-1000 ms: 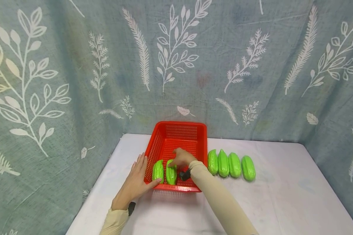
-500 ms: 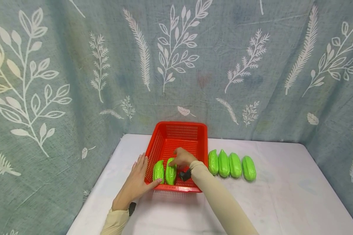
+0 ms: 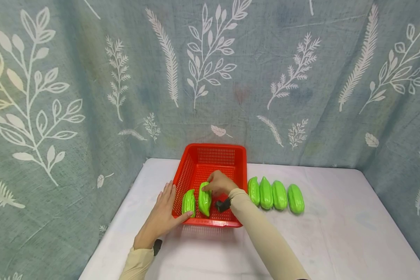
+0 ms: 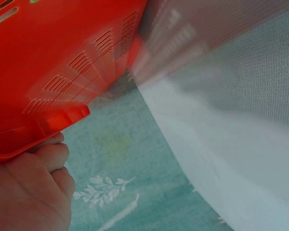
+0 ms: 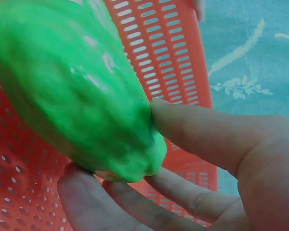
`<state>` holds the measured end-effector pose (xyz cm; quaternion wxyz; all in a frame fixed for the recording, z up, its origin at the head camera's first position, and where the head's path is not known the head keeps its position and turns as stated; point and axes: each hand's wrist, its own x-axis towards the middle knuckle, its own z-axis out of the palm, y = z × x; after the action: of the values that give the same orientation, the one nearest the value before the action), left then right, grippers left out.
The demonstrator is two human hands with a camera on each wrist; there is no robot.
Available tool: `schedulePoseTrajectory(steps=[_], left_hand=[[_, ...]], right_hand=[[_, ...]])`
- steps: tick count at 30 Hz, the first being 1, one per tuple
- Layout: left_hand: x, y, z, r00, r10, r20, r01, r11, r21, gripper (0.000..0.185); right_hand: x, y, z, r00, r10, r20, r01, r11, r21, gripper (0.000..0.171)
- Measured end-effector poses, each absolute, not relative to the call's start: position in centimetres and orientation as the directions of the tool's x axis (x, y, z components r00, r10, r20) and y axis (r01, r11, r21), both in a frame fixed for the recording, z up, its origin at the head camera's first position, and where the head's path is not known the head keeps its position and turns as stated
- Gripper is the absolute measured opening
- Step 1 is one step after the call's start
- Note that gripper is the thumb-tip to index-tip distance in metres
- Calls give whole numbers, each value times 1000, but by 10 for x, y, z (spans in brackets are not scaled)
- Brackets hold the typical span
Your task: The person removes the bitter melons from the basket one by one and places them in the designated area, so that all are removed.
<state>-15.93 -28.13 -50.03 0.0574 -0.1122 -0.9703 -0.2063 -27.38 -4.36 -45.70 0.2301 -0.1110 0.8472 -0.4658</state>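
Note:
In the head view, a red slotted plastic basket (image 3: 215, 223) stands on the white table. My right hand (image 3: 219, 183) is inside it, gripping one end of a bright green, ribbed, gourd-like fruit (image 3: 204, 199). The right wrist view shows the thumb (image 5: 197, 125) on one side of this fruit and fingers on the other. Another green fruit (image 3: 188, 203) lies beside it along the basket's left wall. My left hand (image 3: 163, 216) rests against the basket's front left corner, fingers straight along the left side, thumb over the front rim. In the left wrist view, its fingers touch the rim.
Several similar green fruits (image 3: 279, 195) lie in a row on the white tablecloth (image 3: 336, 225), just right of the basket. A blue-green curtain (image 3: 210, 77) with white leaf prints hangs behind and at both sides of the table.
My right hand has moved slightly toward the back of the basket, and the fruit it holds has shifted and turned, its pointed end now toward the front. My left hand has stayed in place.

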Motion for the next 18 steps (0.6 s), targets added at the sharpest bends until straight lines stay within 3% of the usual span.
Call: schedulePoseTrajectory(steps=[4,18], left_hand=[[-161,-282,-500,-970,190,153,236,890,389,120],[-157,-280,-498,-970,190,151,236,886,398,120]], right_hand=[[-276,-42,-456,-875,-393,-282,51,505,-862,51],[-276,-35,-455,-886,-389,-254,45,472,-881,48]])
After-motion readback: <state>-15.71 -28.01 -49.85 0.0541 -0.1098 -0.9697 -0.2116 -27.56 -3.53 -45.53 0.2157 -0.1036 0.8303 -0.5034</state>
